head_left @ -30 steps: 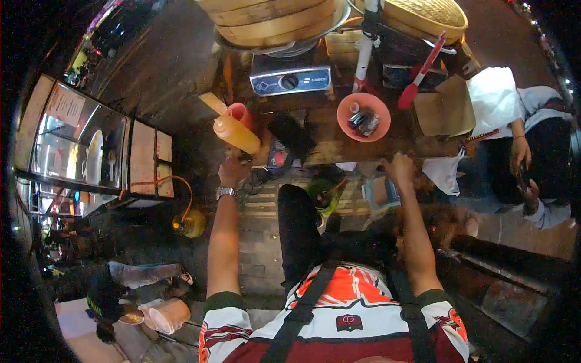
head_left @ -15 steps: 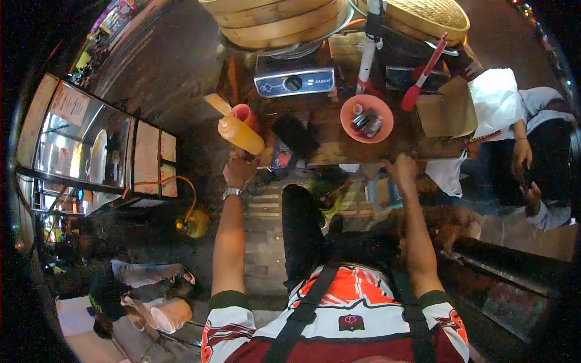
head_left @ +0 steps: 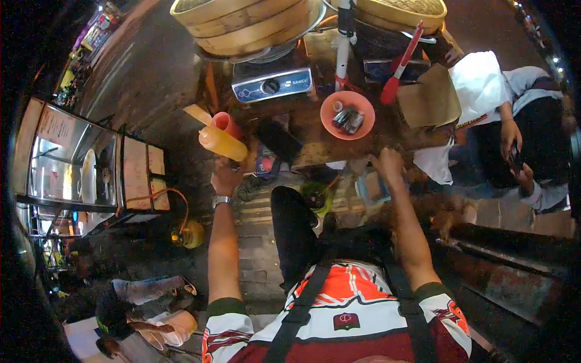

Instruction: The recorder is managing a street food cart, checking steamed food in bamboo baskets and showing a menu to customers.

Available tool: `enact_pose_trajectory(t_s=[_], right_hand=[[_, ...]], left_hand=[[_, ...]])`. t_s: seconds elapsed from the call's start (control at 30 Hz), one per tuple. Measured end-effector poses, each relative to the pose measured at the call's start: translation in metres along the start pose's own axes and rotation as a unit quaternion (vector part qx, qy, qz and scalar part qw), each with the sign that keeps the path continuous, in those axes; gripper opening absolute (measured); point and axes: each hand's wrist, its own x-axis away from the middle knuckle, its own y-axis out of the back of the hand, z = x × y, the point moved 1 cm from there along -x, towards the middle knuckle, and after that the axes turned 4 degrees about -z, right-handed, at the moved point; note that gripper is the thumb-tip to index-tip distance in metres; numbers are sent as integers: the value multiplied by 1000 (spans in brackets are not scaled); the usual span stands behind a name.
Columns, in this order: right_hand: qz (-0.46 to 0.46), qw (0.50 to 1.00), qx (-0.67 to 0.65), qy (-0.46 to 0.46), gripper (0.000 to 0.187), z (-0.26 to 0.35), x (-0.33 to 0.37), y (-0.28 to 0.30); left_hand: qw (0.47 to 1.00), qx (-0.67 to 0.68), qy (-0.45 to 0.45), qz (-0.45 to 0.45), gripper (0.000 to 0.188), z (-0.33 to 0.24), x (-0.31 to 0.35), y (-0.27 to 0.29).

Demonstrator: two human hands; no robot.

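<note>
Pink bowl [head_left: 328, 119]: small items inside, on our desk [head_left: 316, 153].
Yellow bottle [head_left: 225, 144]: beside pink cup [head_left: 229, 123], near left hand [head_left: 225, 179].
White pole [head_left: 342, 59]: behind bowl.
Right hand [head_left: 389, 164]: at desk edge; either hand's grip, we cannot tell.

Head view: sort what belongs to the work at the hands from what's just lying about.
Seemingly part of the work:
- wooden table, with left hand and right hand at its front edge

Apparently just lying about:
- yellow squeeze bottle, nearest the left hand
- pink bowl of small items
- red utensil
- cardboard box
</note>
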Motion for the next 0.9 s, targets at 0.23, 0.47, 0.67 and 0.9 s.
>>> enact_pose_trajectory(t_s=[0.23, 0.47, 0.67, 0.9], right_hand=[[-54, 998, 24, -9, 52, 1, 6, -5], [-51, 999, -4, -7, 51, 5, 9, 2], [-29, 999, -8, -30, 52, 0, 7, 10], [-60, 994, 92, -9, 45, 34, 5, 14]], left_hand=[[998, -9, 54, 16, 74, -9, 5, 2], [998, -57, -15, -31, 71, -7, 5, -2], [997, -64, -22, -35, 72, -24, -3, -6], [994, 22, -69, -79, 62, 30, 1, -19]])
